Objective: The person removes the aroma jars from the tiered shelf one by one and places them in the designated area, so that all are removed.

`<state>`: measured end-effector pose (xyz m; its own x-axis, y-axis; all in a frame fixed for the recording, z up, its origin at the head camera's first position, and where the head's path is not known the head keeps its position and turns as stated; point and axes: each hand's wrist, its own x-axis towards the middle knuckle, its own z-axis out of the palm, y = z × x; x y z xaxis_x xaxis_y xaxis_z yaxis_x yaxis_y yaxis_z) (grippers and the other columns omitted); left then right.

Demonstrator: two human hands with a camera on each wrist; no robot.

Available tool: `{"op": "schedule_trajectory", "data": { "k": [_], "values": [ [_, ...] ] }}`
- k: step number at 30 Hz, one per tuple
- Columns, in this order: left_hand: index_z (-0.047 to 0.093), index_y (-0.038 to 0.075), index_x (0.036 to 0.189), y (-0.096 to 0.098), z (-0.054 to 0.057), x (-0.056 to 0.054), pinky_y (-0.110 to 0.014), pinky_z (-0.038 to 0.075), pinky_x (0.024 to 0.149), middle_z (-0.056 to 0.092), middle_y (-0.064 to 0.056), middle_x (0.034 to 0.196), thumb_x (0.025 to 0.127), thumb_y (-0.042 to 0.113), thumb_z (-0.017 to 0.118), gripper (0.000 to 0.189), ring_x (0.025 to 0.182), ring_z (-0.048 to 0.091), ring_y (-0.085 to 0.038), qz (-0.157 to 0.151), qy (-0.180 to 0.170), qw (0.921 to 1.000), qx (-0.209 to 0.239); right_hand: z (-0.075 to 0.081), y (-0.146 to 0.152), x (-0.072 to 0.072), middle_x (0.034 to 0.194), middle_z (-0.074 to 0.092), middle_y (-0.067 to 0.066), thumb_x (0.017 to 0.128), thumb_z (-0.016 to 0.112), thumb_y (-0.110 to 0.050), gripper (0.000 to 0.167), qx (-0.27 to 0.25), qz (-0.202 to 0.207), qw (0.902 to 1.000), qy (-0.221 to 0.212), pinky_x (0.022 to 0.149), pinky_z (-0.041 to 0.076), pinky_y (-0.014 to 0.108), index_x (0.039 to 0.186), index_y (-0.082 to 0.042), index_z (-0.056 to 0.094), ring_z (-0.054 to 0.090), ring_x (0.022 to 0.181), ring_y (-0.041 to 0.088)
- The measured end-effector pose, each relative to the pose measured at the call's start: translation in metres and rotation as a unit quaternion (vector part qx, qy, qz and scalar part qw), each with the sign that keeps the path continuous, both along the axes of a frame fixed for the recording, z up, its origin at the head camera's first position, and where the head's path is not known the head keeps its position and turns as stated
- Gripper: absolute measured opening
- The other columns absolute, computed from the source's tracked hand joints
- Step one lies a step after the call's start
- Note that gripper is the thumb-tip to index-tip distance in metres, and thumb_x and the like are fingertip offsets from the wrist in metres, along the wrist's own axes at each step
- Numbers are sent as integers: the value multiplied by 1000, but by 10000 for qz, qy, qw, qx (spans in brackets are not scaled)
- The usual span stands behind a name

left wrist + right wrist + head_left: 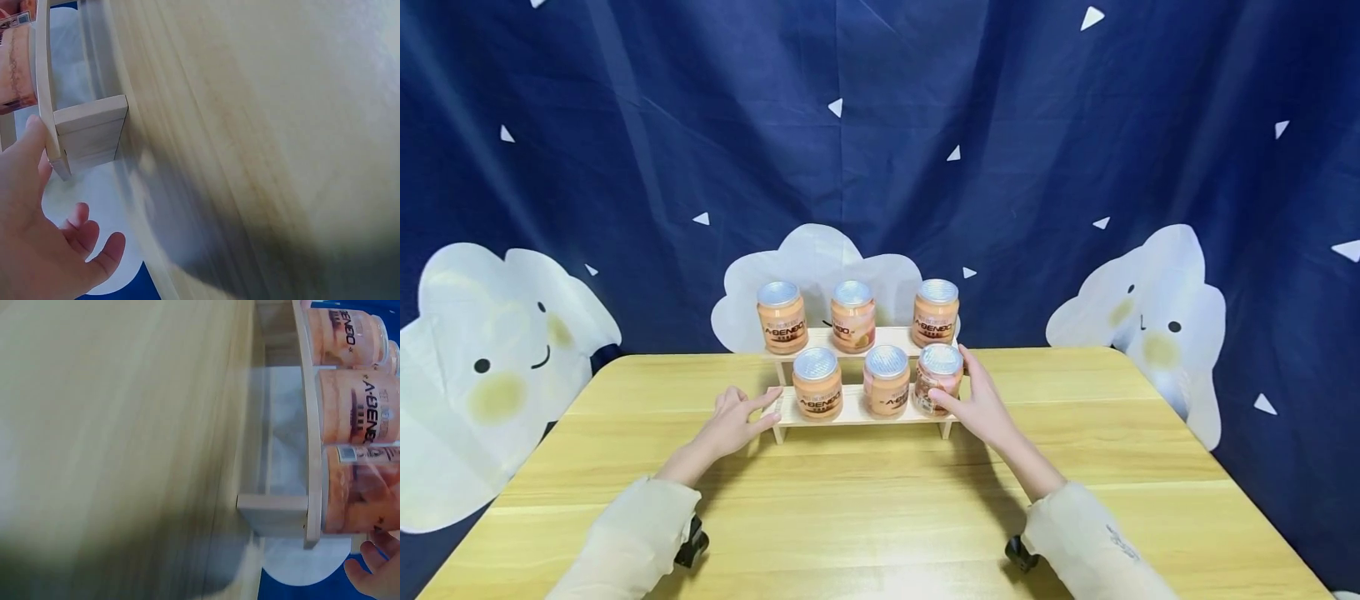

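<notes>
A two-tier wooden rack [859,415] carries orange jars with clear ridged lids, three on each tier. With thumb and index finger, my left hand [730,423] pinches the left end of the lower board; its other fingers curl loosely below in the left wrist view. My right hand [987,407] grips the right jar [938,382] on the lower tier, thumb across its front and index finger behind. That jar stands upright on the board, its label turned sideways. Beside it are a middle jar [886,383] and a left jar [817,385].
On the upper tier stand a left jar [782,319], a middle jar [853,319] and a right jar [936,313], with a wider gap before the right one. The rack is on a wooden table [865,508], in front of a dark blue curtain [880,167] with clouds.
</notes>
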<state>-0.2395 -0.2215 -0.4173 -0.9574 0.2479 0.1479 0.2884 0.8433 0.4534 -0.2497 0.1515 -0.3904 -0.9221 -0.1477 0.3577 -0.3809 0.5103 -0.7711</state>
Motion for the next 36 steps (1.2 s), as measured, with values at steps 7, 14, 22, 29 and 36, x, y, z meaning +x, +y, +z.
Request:
{"op": "schedule_trajectory", "data": {
  "k": [7, 14, 22, 29, 36],
  "values": [
    [49, 8, 132, 0, -5, 1, -34, 23, 67, 28, -5, 78, 89, 32, 57, 50, 76, 25, -24, -12, -82, 9999, 93, -1, -12, -5, 128, 42, 22, 77, 72, -18, 78, -579, -165, 9981, -96, 94, 33, 50, 138, 1, 29, 42, 116, 34],
    [48, 8, 133, 0, -3, -2, -35, 21, 68, 29, -4, 76, 89, 33, 57, 51, 73, 25, -22, -60, -156, 9998, 132, 0, -14, -11, 124, 43, 23, 78, 70, -13, 66, -855, -311, 9953, -319, 95, 33, 49, 132, 4, 37, 41, 116, 34],
    [46, 9, 134, 0, -1, -2, -36, 22, 69, 32, -6, 76, 90, 35, 55, 52, 74, 26, -22, -47, -288, 9995, 123, 8, -12, -9, 123, 44, 20, 77, 71, -11, 65, -1115, -241, 9909, -713, 92, 36, 44, 131, 2, 37, 44, 112, 31],
    [45, 10, 135, 1, -1, -1, -35, 23, 68, 33, -7, 77, 90, 36, 54, 53, 74, 26, -22, -9, -376, 9992, 119, 10, -6, -5, 121, 45, 19, 78, 72, -12, 62, -1096, -276, 9900, -844, 92, 34, 43, 129, 2, 39, 43, 112, 30],
    [44, 10, 136, 0, 1, -1, -34, 23, 68, 31, -6, 77, 91, 36, 54, 53, 75, 26, -23, 50, -451, 9989, 118, 11, 6, -2, 120, 47, 20, 79, 70, -10, 59, -1097, -329, 9899, -835, 93, 34, 41, 127, 2, 39, 43, 111, 28]
  ]
}}
